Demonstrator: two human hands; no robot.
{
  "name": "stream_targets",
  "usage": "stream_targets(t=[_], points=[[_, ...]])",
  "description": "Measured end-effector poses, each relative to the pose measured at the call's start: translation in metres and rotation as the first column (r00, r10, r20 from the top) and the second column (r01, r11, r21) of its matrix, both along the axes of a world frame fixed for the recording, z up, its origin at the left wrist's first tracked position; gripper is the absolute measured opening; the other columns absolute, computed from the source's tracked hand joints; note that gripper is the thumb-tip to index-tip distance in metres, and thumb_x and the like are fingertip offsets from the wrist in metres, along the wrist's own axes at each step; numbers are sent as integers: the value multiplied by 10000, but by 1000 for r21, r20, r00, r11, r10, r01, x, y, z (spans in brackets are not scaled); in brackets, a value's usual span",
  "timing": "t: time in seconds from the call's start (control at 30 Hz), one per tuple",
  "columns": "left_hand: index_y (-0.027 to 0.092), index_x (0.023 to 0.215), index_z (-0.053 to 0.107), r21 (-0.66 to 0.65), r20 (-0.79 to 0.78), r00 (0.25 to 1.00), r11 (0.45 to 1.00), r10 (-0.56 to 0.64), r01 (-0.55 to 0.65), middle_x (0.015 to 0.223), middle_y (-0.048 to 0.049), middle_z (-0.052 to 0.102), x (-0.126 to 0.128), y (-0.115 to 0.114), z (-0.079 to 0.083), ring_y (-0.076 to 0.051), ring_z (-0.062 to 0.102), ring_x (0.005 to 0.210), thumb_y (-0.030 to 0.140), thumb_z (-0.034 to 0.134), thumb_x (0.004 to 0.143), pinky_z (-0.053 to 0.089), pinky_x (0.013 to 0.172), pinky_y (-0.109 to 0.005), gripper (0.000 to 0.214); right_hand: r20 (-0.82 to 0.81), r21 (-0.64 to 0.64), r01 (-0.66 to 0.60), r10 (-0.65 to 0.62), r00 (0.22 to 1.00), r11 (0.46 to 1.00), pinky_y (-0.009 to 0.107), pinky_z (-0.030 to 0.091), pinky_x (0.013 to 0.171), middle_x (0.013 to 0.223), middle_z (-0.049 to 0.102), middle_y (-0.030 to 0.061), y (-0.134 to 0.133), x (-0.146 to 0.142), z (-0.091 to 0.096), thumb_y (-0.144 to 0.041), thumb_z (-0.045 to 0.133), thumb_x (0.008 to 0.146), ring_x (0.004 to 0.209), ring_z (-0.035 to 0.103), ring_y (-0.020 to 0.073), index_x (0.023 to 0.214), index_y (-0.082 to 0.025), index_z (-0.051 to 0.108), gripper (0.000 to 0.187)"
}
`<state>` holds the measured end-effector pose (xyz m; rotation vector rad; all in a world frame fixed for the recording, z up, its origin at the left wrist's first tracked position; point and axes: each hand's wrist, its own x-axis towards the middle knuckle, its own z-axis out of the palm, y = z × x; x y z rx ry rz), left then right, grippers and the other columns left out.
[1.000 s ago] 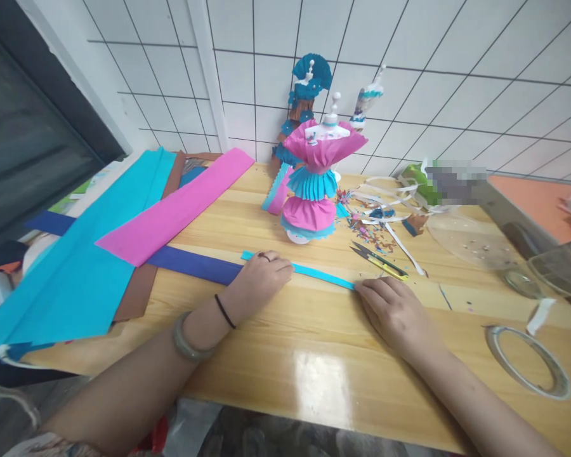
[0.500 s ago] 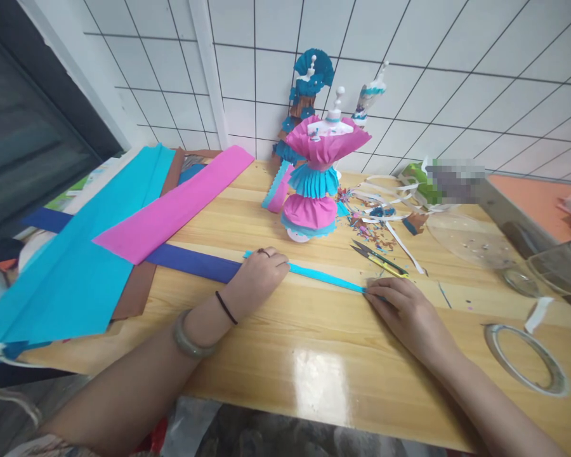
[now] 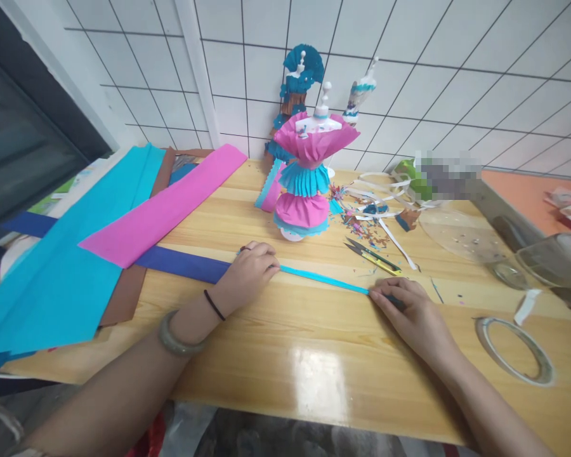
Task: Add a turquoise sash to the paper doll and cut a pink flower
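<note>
A narrow turquoise paper strip (image 3: 323, 280) is stretched between my two hands, low over the wooden table. My left hand (image 3: 253, 270) is closed on its left end, beside the dark blue paper band (image 3: 185, 263). At the strip's right end, my right hand (image 3: 406, 308) pinches it between thumb and fingers. Just behind the right hand lie yellow-handled thread snips (image 3: 374, 257) with the blades apart. Beyond the strip stands a small mannequin (image 3: 321, 114) dressed in ruffled pink and turquoise paper (image 3: 302, 209).
Turquoise paper (image 3: 66, 266), pink paper (image 3: 166, 203) and brown paper (image 3: 124, 295) overlap at the left. Paper scraps (image 3: 361, 219) and white strips lie behind the snips. A tape roll (image 3: 516, 352) and a clear container (image 3: 552, 263) are at the right. Another dressed mannequin (image 3: 295, 98) stands by the tiled wall.
The strip between my hands is now longer and looks narrower, my hands being slightly farther apart. The whole view has shifted, so the table's things appear farther left.
</note>
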<state>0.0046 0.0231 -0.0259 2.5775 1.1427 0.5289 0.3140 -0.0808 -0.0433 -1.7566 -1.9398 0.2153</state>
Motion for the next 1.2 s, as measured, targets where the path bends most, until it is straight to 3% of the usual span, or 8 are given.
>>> stream_targets(t=[0.43,1.2], points=[[173,717,671,-82,62,988,987,145,-139,962,-57,583,-3,8,-7,-205,506,939,350,537,805,387,857,-383,238,41,19,100,-101,994,995,384,437,757,846,623,67,0,-1,-2,-377,535,815,839,570,237,730,-215,626,204],[160,667,626,-22,20,977,977,210,-210,867,-61,567,3,8,-7,-212,499,885,347,543,793,396,810,-375,241,98,17,110,-111,989,994,380,449,732,808,623,76,5,3,-1,-400,533,824,793,572,237,665,-213,602,256]])
